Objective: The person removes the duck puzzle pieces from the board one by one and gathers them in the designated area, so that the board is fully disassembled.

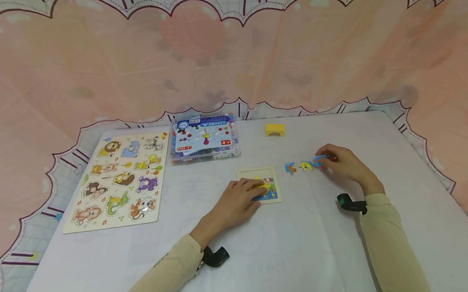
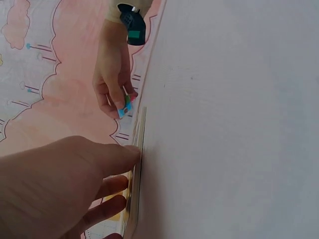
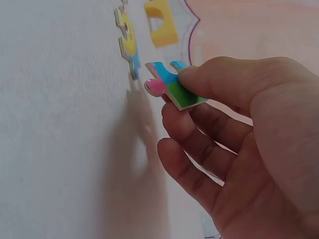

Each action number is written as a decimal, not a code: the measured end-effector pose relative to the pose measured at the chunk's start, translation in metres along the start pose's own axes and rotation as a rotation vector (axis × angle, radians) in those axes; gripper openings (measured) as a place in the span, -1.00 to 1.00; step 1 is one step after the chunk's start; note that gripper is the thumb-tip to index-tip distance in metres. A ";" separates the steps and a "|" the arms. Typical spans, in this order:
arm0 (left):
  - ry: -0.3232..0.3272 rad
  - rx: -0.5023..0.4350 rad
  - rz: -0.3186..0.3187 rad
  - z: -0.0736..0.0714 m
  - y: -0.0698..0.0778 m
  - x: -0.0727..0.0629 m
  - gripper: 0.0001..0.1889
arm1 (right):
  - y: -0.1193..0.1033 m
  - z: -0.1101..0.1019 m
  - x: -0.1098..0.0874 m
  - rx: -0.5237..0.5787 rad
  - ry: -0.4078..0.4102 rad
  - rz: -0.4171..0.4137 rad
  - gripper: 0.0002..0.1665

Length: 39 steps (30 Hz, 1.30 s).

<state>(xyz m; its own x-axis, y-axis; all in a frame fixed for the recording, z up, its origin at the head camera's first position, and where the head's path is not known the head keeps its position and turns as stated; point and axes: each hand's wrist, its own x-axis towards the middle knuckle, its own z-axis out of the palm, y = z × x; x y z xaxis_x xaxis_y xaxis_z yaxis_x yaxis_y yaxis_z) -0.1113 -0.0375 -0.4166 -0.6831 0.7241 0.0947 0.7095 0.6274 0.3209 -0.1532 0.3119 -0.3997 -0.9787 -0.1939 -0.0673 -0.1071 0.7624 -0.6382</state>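
Observation:
My left hand (image 1: pixel 236 200) rests on a small jigsaw puzzle tray (image 1: pixel 277 185), its fingers lying over the colourful pieces inside. In the left wrist view the thumb touches the edge of the tray (image 2: pixel 141 129). My right hand (image 1: pixel 348 162) pinches a jigsaw piece (image 3: pixel 182 94) between thumb and fingers, raised off the table; it is blue, green and pink. Just left of that hand lie loose jigsaw pieces, one blue and brown (image 1: pixel 290 168) and another with yellow (image 1: pixel 306 165). The left fingers partly hide the tray's contents.
A yellow arch block (image 1: pixel 274 130) stands beyond the loose pieces. Behind the tray, a clear plastic box (image 1: pixel 204 136) with a printed blue sheet holds small parts. On the left lies a large animal puzzle board (image 1: pixel 119 181). A patterned curtain hangs behind the white table (image 1: pixel 293 252).

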 end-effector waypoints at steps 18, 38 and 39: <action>0.105 -0.262 -0.075 0.001 -0.029 0.004 -0.61 | 0.016 0.003 0.000 -0.018 0.005 0.030 -0.72; 0.081 -0.142 -0.180 0.004 -0.044 0.001 -0.29 | 0.009 0.009 0.002 -0.053 0.105 -0.009 -0.71; 0.075 -0.143 -0.186 0.005 -0.045 0.002 -0.28 | 0.008 0.010 0.003 -0.052 0.115 -0.013 -0.73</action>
<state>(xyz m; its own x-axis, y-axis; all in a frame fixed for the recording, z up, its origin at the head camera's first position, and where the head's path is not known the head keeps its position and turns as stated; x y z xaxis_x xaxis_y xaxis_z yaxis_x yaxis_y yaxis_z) -0.1432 -0.0629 -0.4351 -0.8146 0.5730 0.0896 0.5421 0.6974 0.4689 -0.1548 0.3114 -0.4123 -0.9905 -0.1341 0.0315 -0.1262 0.7915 -0.5979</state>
